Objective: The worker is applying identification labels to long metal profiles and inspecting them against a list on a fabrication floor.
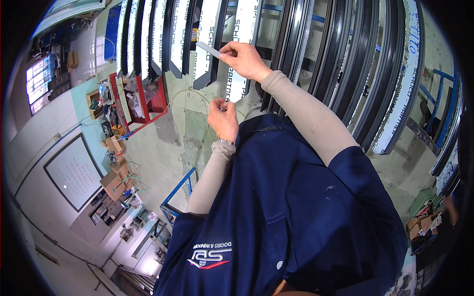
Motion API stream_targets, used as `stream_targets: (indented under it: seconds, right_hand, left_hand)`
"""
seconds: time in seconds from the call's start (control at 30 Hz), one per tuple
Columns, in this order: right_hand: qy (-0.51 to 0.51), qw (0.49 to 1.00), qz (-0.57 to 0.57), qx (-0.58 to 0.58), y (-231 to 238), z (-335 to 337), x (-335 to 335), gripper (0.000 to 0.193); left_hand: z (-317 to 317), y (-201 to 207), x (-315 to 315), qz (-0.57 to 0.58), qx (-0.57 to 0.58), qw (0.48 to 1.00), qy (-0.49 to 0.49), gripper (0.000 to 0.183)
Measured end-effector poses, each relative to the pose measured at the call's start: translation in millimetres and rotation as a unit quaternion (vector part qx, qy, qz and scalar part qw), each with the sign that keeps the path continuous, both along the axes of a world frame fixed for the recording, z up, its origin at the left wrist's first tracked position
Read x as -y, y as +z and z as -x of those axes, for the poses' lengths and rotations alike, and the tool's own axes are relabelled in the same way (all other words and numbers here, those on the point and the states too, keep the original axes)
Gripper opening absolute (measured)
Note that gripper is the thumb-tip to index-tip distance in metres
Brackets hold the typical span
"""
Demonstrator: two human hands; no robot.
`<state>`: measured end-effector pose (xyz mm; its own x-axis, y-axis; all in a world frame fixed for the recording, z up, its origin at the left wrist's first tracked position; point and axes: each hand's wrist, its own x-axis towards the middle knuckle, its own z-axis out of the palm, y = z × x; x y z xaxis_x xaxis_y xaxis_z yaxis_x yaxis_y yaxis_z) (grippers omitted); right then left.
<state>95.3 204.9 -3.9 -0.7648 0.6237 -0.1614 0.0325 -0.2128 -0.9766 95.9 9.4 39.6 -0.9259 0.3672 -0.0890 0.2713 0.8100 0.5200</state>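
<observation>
Between the thumb and fingers of my right hand [245, 61] is a small flat grey metal strip [208, 49], its free end pointing left. The strip is held above long dark profiles with white printed film, over a profile with an angled cut end [201, 79]. My left hand [223, 120] is lower and nearer to my body, its fingers curled closed. Something small and dark shows at its fingertips, too little to name. A film-covered profile [238, 81] lies just beyond this hand. A small yellow object [194, 34] sits among the profiles, left of the strip.
More dark profiles [363, 59] lie side by side to the right. A red metal frame [157, 96] with plastic-wrapped items stands at left, near a thin looped hose [190, 91]. Blue metal frames [439, 93] [177, 195] stand at both sides. Cardboard boxes [113, 185] line the wall below a whiteboard [74, 170].
</observation>
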Motion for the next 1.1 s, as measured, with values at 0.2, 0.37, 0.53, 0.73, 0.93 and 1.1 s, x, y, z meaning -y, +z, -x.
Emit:
stream_targets:
  seconds: [0.2, 0.37, 0.53, 0.73, 0.93, 1.1]
  right_hand:
    - [0.029, 0.999, -0.02, 0.014, -1.3, -1.6, -1.4, 0.024]
    - [0.033, 0.999, -0.016, 0.02, 0.6, -0.9, -2.7, 0.025]
    - [0.03, 0.999, -0.017, 0.02, -0.2, -1.1, -2.0, 0.026]
    - [0.009, 1.0, -0.01, 0.014, 0.1, 0.7, 0.0, 0.025]
    - [-0.004, 1.0, -0.015, 0.011, -3.6, 1.3, 1.6, 0.024]
    - [-0.015, 1.0, -0.012, 0.006, -0.8, 2.8, 3.9, 0.024]
  left_hand:
    - [20.7, -1.9, 30.2, -0.024, -0.004, 0.996, -0.081, 0.023]
    - [25.7, -5.0, 25.6, 0.017, 0.059, 0.994, -0.088, 0.025]
    - [36.9, 3.3, 12.8, 0.138, -0.002, 0.975, -0.175, 0.023]
    - [48.3, 6.5, -4.4, 0.239, -0.011, 0.934, -0.266, 0.023]
    - [46.4, -5.2, -7.2, 0.265, -0.016, 0.932, -0.248, 0.026]
    - [58.2, -18.3, 1.4, 0.198, 0.008, 0.959, -0.201, 0.026]
